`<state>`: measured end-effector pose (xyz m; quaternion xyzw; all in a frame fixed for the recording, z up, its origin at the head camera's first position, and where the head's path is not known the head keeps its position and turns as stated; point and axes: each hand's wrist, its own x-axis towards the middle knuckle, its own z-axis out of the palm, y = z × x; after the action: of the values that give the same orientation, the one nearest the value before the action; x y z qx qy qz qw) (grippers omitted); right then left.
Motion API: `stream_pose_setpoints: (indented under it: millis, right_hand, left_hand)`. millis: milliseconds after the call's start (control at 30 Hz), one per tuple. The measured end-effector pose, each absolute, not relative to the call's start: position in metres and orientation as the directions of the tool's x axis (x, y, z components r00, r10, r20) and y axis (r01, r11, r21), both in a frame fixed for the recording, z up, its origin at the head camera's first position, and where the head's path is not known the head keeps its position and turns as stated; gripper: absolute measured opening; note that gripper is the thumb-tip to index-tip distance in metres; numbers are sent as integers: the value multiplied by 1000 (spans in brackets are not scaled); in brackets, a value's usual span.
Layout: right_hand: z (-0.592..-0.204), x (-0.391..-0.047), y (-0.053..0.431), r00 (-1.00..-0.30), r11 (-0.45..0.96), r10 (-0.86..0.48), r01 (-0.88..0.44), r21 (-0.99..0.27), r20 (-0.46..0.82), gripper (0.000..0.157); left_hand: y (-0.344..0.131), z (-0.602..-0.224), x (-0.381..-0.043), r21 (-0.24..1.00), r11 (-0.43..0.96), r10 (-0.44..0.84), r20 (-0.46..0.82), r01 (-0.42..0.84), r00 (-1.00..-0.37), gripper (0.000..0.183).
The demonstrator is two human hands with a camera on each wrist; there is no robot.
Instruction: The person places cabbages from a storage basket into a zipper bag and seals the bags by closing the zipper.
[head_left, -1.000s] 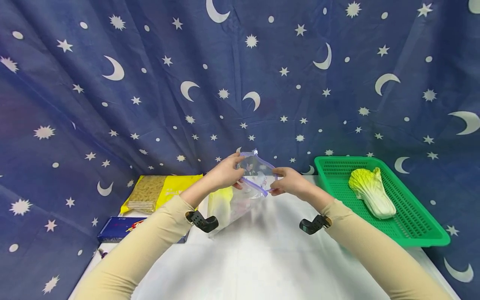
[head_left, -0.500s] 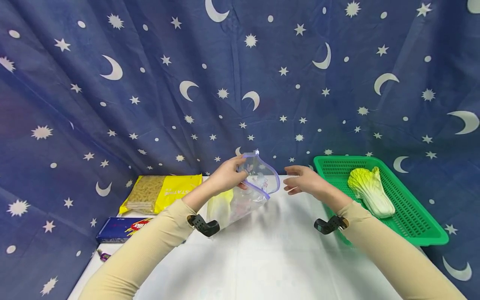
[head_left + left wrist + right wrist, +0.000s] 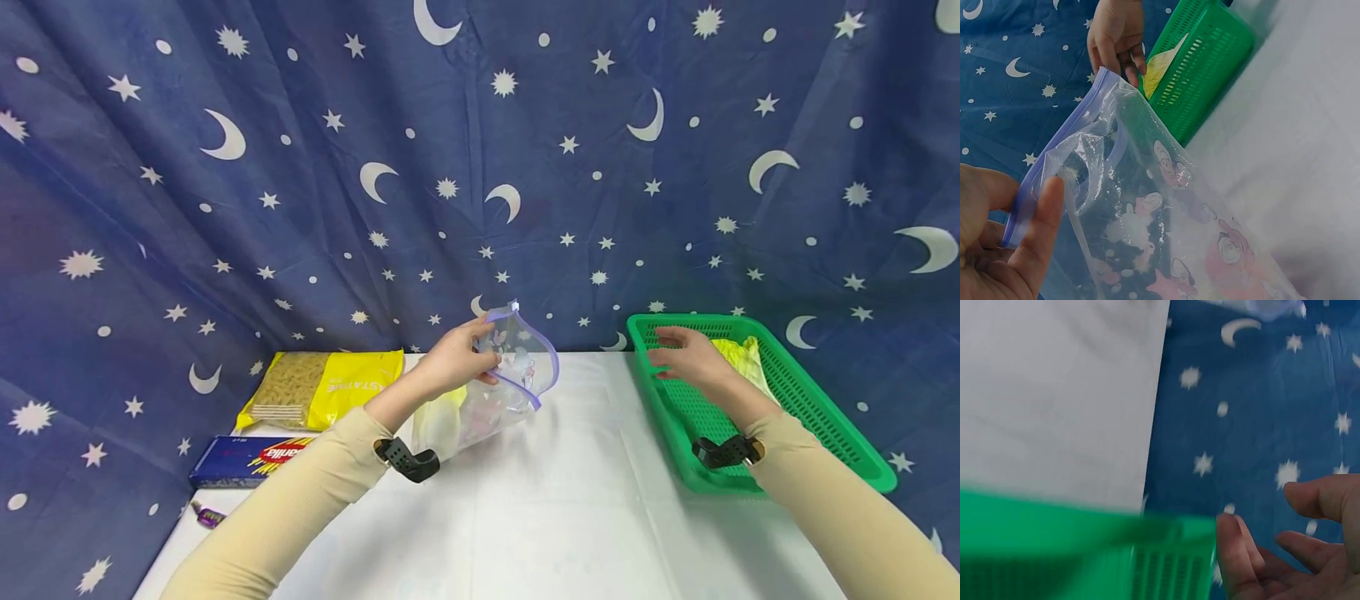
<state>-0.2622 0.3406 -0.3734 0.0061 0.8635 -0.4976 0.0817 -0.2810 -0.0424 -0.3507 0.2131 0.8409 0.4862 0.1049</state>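
My left hand (image 3: 459, 354) pinches the purple zip edge of a clear printed zip bag (image 3: 1147, 219) near its corner. The bag's mouth gapes open, and something pale yellow (image 3: 441, 421) shows at its lower left in the head view. Over the left rim of the green basket (image 3: 678, 467), my right hand (image 3: 693, 358) hovers with loosely bent fingers and nothing in them. A napa cabbage (image 3: 742, 360) lies in the basket, mostly hidden behind the right hand and forearm. In the right wrist view the fingers (image 3: 1235, 556) are beside the basket's rim.
On the left of the white table (image 3: 555, 517) lie a yellow bag of pasta (image 3: 360, 383) and a blue pasta box (image 3: 236, 458). A small purple item (image 3: 208, 517) sits near the left table edge. A star-patterned curtain (image 3: 420, 167) hangs behind.
My right hand has let go of the bag's edge and moved right, over the basket, now covering much of the cabbage. The left hand keeps its pinch, almost in place.
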Motion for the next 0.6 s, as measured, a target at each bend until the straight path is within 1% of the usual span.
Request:
stream_pose_setpoints:
  millis: [333,467,600]
  right_hand:
    - [-377,-252,395,-990,645,24,124,-754,-142,76]
    - [-382,-250,414,-984,698,83,170,-695,-157,81]
    - [-390,-250,435,-976,710,118,210,-672,-181,88]
  left_hand:
    - [-44,-357,-280,883,403,437,47,242,-898,65]
    - [-44,-361,-277,898,369,431,62,239,-900,66]
    - [-44,-364,-275,918,325,436,69,229,-897,68]
